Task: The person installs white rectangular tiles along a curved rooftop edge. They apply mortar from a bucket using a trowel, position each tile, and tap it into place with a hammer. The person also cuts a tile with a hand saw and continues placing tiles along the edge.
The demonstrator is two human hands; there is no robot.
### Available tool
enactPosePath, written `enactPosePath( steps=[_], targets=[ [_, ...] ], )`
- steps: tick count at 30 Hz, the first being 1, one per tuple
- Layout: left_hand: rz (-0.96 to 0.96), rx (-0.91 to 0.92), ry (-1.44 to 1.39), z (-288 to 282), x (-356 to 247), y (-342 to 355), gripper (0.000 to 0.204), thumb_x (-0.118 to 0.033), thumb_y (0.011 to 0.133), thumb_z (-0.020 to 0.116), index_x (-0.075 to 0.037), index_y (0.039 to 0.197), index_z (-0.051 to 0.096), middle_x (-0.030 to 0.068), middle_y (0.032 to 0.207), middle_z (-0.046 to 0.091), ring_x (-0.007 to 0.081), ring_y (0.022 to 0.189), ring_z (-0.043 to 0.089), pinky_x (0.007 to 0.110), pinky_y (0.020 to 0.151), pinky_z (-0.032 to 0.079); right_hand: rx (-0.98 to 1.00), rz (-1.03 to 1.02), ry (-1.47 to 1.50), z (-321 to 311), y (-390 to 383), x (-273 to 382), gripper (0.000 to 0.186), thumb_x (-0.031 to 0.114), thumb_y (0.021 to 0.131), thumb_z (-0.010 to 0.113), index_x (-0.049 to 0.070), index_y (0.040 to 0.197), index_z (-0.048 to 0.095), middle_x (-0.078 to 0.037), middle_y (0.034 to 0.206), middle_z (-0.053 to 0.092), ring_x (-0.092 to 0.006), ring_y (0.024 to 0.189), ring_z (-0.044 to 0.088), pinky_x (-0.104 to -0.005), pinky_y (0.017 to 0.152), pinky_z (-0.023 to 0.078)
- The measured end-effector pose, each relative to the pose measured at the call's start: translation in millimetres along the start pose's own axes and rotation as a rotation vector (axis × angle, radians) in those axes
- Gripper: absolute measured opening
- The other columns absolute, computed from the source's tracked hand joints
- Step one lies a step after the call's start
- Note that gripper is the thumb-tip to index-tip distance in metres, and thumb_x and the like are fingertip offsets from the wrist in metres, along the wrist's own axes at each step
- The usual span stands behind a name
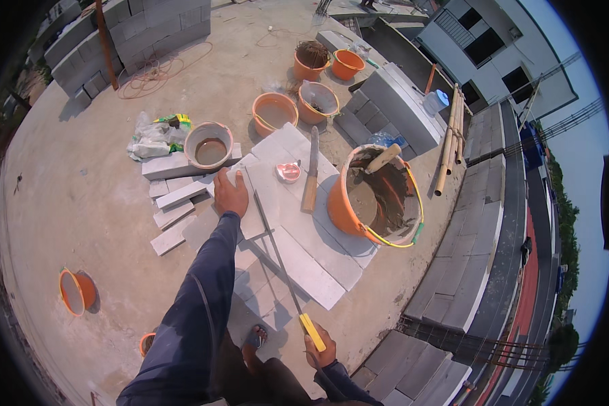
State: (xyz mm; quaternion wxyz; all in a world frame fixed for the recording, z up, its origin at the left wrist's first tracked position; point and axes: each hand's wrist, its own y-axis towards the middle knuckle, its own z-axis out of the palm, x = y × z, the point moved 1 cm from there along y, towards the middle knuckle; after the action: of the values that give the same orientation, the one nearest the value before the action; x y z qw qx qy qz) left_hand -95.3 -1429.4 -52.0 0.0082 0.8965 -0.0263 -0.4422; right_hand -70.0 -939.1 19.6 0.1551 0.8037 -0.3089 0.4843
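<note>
My right hand (325, 352) is closed around the yellow handle of a handsaw (277, 257). Its long, thin blade slants up and left across the pale grey blocks. My left hand (231, 194) bears down on a light grey block (262, 206) beside the blade's far end. Its thumb lies apart from the fingers, whose tips bend down partly out of sight. On the blocks (318, 271) right of the blade lie a knife-like blade with a wooden handle (310, 193) and a small red and white item (289, 172).
An orange mortar bucket (348, 203) with a wooden-handled tool (384, 159) stands close on the right. A bucket (210, 145) and cut block strips (176, 215) lie left. Further off are more orange buckets (275, 111), stacked blocks (392, 101) and bamboo poles (451, 139). A block wall (467, 237) runs right.
</note>
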Motion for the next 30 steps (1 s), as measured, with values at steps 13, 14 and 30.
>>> enactPosePath(
  steps=[13, 14, 30],
  targets=[
    [-0.007, 0.018, 0.008, 5.1, 3.4, 1.6, 0.046, -0.04, 0.103, 0.061, -0.009, 0.136, 0.055, 0.0182, 0.136, 0.06, 0.0387, 0.127, 0.06, 0.049, 0.106, 0.048, 0.02, -0.087, -0.015, -1.3, 10.2, -9.9, 0.047, 0.012, 0.099, 0.067, -0.005, 0.142, 0.059, -0.026, 0.13, 0.071, -0.0357, 0.122, 0.071, -0.0402, 0.101, 0.056],
    [0.005, 0.005, 0.021, 2.5, 6.6, 0.4, 0.046, -0.04, 0.102, 0.061, -0.009, 0.136, 0.054, 0.0181, 0.136, 0.06, 0.0386, 0.127, 0.06, 0.049, 0.106, 0.048, 0.012, -0.055, -0.012, 5.7, 7.6, 9.2, 0.047, 0.012, 0.099, 0.066, -0.005, 0.141, 0.059, -0.026, 0.13, 0.071, -0.0355, 0.12, 0.072, -0.0401, 0.101, 0.057],
    [0.021, -0.011, -0.004, -3.5, -1.2, 0.3, 0.055, -0.047, 0.101, 0.059, -0.006, 0.138, 0.054, 0.025, 0.137, 0.06, 0.0453, 0.125, 0.061, 0.052, 0.106, 0.049, -0.019, -0.021, 0.007, 41.2, 87.6, 23.5, 0.042, 0.018, 0.106, 0.064, -0.007, 0.139, 0.06, -0.025, 0.123, 0.071, -0.031, 0.11, 0.073, -0.0366, 0.094, 0.056]
  ],
)
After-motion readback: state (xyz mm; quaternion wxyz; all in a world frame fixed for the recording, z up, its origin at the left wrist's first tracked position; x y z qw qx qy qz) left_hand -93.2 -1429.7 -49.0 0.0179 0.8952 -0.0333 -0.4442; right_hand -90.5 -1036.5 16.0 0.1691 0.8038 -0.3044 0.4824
